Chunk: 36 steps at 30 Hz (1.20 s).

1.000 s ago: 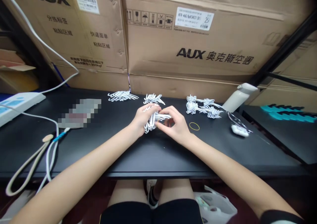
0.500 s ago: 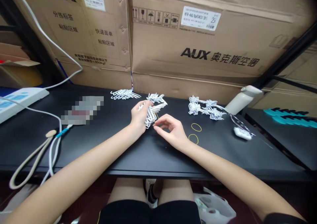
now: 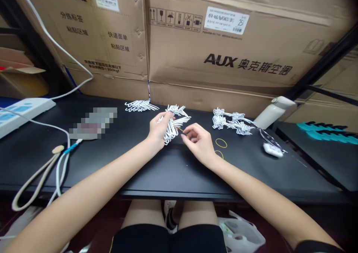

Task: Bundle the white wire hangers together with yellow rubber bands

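Two bare hands are shown at a black table. The left hand has its fingers closed around a bundle of white hooks, whose straight ends slant out just beyond the right fingertips. The right hand pinches a yellow rubber band between thumb and forefinger; the band runs from the bundle to those fingertips (its far end is hidden among the hooks). Just right of the right-hand fingers lies a loose yellow loop, with a second loop partly covered by the wrist. Directly beyond the left fingers sits a small heap of hooks; farther left of them, another pile. Well to the right of both hands' fingers are tangled white clusters and a pale bottle.
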{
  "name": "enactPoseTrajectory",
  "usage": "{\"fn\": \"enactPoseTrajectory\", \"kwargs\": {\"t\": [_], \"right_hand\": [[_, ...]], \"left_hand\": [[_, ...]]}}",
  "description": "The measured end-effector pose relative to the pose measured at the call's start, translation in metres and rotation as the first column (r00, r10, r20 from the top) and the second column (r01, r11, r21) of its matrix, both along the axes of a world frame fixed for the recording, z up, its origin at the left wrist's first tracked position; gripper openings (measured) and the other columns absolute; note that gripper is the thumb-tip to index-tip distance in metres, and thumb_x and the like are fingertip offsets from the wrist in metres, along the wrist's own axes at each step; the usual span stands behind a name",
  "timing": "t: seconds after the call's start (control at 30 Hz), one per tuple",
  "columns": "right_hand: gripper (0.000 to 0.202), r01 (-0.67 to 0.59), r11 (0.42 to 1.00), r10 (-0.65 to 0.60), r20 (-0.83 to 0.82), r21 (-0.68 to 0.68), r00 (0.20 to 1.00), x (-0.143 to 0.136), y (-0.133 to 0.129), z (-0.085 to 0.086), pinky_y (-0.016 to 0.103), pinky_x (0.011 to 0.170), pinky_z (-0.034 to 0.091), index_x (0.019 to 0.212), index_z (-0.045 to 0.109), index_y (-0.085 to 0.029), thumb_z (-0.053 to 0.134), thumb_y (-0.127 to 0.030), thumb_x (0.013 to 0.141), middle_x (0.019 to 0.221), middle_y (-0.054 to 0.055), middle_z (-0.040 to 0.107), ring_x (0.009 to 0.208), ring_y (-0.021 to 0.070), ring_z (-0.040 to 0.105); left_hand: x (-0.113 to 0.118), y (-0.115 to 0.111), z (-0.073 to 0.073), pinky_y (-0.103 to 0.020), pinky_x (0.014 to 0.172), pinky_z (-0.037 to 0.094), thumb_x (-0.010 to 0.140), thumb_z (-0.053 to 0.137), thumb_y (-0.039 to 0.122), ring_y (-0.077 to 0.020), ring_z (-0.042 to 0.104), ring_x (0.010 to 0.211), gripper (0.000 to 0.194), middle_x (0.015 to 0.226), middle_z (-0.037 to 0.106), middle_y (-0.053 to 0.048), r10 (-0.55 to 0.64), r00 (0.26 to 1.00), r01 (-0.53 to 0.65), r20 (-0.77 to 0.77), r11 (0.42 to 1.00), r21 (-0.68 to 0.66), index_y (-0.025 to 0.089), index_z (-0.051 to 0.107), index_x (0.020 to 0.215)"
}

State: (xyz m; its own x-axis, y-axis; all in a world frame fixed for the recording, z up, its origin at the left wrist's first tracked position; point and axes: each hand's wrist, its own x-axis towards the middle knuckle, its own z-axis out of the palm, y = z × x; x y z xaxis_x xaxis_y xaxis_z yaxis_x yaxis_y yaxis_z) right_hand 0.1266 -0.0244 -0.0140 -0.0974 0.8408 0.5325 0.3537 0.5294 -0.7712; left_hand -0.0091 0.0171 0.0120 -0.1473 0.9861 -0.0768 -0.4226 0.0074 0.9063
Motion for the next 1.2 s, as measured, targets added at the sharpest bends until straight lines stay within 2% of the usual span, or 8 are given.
{"fn": "enactPoseTrajectory", "kwargs": {"t": [0.2,0.33,0.43,0.57,0.67,0.9,1.03,1.2], "right_hand": [[0.02,-0.073,0.982,0.043,-0.172,-0.176,0.984,-0.001,0.001,-0.001,0.023,0.047,0.053,0.079,0.048,-0.018,0.063,-0.031,0.076,0.098,0.006,0.059,0.072,0.0164,0.067],[0.019,-0.132,0.955,0.084,-0.187,-0.265,0.979,0.002,0.005,-0.001,0.023,0.045,0.052,0.083,0.053,-0.018,0.063,-0.033,0.077,0.079,0.002,0.061,0.069,0.0187,0.069],[0.008,-0.047,0.998,0.046,-0.002,-0.032,0.999,0.001,0.0,0.002,0.025,0.051,0.05,0.081,0.06,-0.018,0.061,-0.026,0.08,0.076,0.003,0.065,0.07,0.0165,0.065],[0.009,-0.074,0.943,0.017,0.176,0.323,0.984,-0.005,-0.012,0.007,0.032,0.072,0.053,0.084,0.065,-0.02,0.057,-0.016,0.082,0.078,0.004,0.067,0.087,0.0189,0.061],[0.016,-0.168,0.927,0.11,0.185,0.335,0.977,-0.007,-0.016,0.009,0.034,0.08,0.052,0.088,0.066,-0.019,0.052,-0.012,0.085,0.082,0.005,0.068,0.086,0.0177,0.062],[0.021,-0.186,0.979,0.187,-0.002,0.088,0.982,0.003,0.002,-0.001,0.028,0.066,0.053,0.095,0.069,-0.019,0.051,-0.016,0.085,0.088,0.006,0.062,0.078,0.0146,0.061],[0.023,-0.078,0.962,0.033,0.169,0.263,0.985,0.007,0.011,-0.007,0.029,0.066,0.051,0.1,0.067,-0.02,0.051,-0.013,0.084,0.085,0.005,0.057,0.074,0.014,0.056],[0.023,-0.072,0.903,-0.129,0.427,0.423,0.895,0.008,0.011,-0.007,0.028,0.067,0.048,0.096,0.064,-0.016,0.043,-0.01,0.088,0.081,0.007,0.053,0.073,0.0152,0.052]], "left_hand": [[-0.001,0.001,0.0,-0.025,0.045,0.046,0.059,0.068,0.023,-0.0102,0.053,0.046,0.015,0.064,0.06,0.001,0.071,0.998,-0.071,0.002,0.998,0.004,0.014,0.06,0.069],[-0.002,0.002,-0.002,-0.026,0.047,0.046,0.058,0.068,0.024,-0.0108,0.054,0.048,0.017,0.066,0.06,0.001,0.087,0.996,-0.087,-0.002,0.996,0.009,0.014,0.061,0.069],[-0.002,0.003,-0.004,-0.024,0.048,0.044,0.058,0.069,0.025,-0.0101,0.053,0.05,0.017,0.066,0.059,0.001,0.097,0.995,-0.097,-0.011,0.995,0.02,0.014,0.062,0.07],[-0.003,0.004,-0.005,-0.021,0.05,0.043,0.058,0.068,0.023,-0.009,0.052,0.053,0.015,0.066,0.058,0.002,0.127,0.991,-0.125,-0.04,0.991,0.056,0.014,0.062,0.068],[-0.003,0.003,-0.005,-0.021,0.051,0.043,0.057,0.069,0.023,-0.0094,0.053,0.054,0.015,0.068,0.059,0.001,0.12,0.992,-0.118,-0.04,0.992,0.055,0.014,0.062,0.067],[-0.002,0.002,-0.002,-0.024,0.048,0.045,0.056,0.07,0.025,-0.0107,0.054,0.051,0.018,0.066,0.06,0.001,0.072,0.997,-0.072,-0.007,0.997,-0.009,0.014,0.062,0.069],[-0.001,0.001,-0.001,-0.026,0.048,0.048,0.057,0.07,0.024,-0.0112,0.055,0.049,0.019,0.067,0.061,0.001,0.055,0.998,-0.055,0.006,0.998,-0.022,0.014,0.062,0.07],[0.001,-0.001,-0.002,-0.025,0.046,0.048,0.058,0.071,0.025,-0.0101,0.054,0.047,0.02,0.067,0.061,0.001,0.032,0.999,-0.032,-0.004,0.999,-0.033,0.014,0.062,0.071]]}}
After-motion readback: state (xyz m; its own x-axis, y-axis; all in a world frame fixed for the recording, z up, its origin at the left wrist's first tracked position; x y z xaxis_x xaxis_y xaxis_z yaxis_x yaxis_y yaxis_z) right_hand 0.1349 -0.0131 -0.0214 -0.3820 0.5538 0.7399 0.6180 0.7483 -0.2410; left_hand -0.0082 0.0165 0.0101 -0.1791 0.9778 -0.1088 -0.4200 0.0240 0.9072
